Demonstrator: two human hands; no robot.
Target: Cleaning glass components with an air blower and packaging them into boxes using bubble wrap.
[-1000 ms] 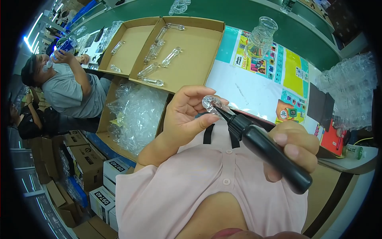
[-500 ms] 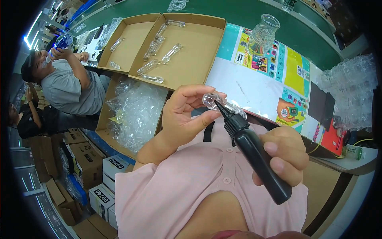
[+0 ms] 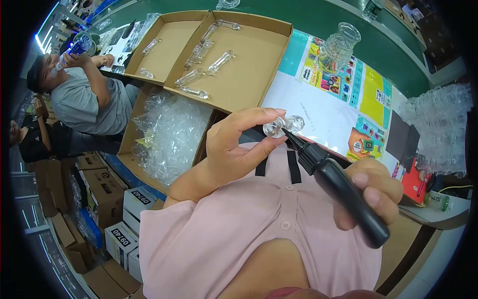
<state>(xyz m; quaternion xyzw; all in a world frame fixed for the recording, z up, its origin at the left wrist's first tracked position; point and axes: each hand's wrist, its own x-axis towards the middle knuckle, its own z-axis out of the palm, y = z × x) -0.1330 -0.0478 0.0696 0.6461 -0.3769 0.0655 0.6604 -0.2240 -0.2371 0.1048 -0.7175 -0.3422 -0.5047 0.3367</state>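
Note:
My left hand point(image 3: 231, 147) pinches a small clear dumbbell-shaped piece point(image 3: 295, 123) with rounded ends between thumb and fingers. Wrapped around a black squeeze bottle point(image 3: 343, 187) is my right hand point(image 3: 374, 192). The bottle tilts so that its pointed nozzle reaches up and left to the near end of the clear piece; whether the tip touches it I cannot tell. Beyond my left hand, several similar clear pieces point(image 3: 220, 62) lie in an open cardboard tray point(image 3: 251, 60).
A second cardboard tray point(image 3: 174, 37) adjoins at left, with a box of clear plastic bags point(image 3: 169, 132) below it. A clear flared vessel point(image 3: 338, 50) stands on printed sheets. Stacked clear containers point(image 3: 440, 124) rise at right. A co-worker in grey point(image 3: 82, 99) sits at far left.
My right hand and the bottle have moved right and slightly down. The clear piece has shifted right and turned, its far end now showing more plainly.

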